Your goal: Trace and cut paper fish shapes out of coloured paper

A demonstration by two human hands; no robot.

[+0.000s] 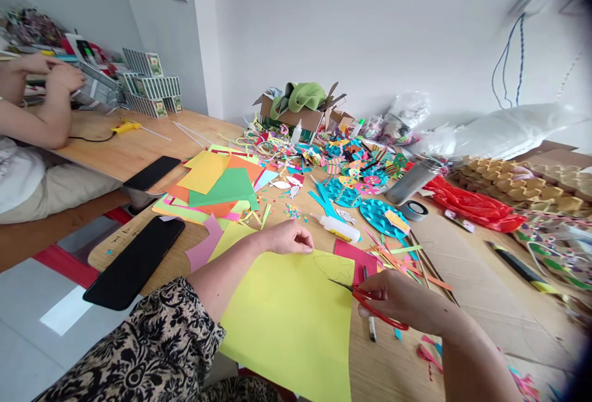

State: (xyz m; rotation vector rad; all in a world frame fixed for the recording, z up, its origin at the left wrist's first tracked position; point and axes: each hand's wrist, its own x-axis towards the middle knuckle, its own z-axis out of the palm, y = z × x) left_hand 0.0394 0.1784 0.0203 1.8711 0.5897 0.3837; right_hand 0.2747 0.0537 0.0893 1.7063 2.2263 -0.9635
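Observation:
A large yellow sheet (287,322) lies on the near part of the table, with a pencil-like outline drawn near its top right corner. My left hand (289,237) pinches the sheet's top edge, its fingers pressed together. Red-handled scissors (380,311) are in my right hand (393,297), their dark pointed blades over the sheet just below the drawn outline. A pen (371,322) lies beside the sheet, partly under my right hand. Behind the sheet's top right corner is a dark pink paper (354,257).
A glue bottle (340,228), blue paper plates (382,216) and paper scraps lie beyond the sheet. Coloured papers (226,186) and black phones (136,263) are at left. A cutter (525,266) lies at right. Another person's hands (60,72) work at far left.

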